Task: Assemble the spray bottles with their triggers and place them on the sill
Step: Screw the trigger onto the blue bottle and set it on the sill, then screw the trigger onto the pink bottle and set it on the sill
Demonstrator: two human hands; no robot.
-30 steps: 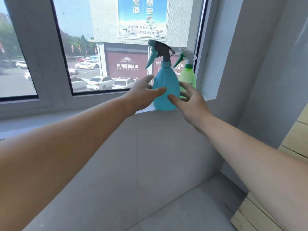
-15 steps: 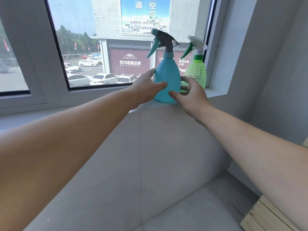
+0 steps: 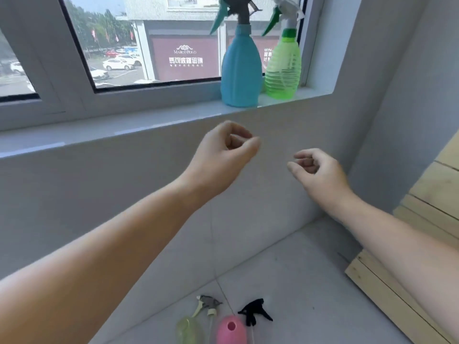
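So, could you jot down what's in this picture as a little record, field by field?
On the sill: blue bottle and green bottle, upright, triggers fitted, side by side at its right end.
Left hand: below the sill, fingers loosely curled, holds nothing.
Right hand: likewise, holds nothing.
On the floor: pink bottle with open neck, black trigger beside it; yellowish bottle, grey trigger by it.
Far right: wooden planks.
Not yet assembled: two bottles.

view: head-worn | faces: forward, downward | range: near sill (image 3: pixel 149 121) | overlap: single view
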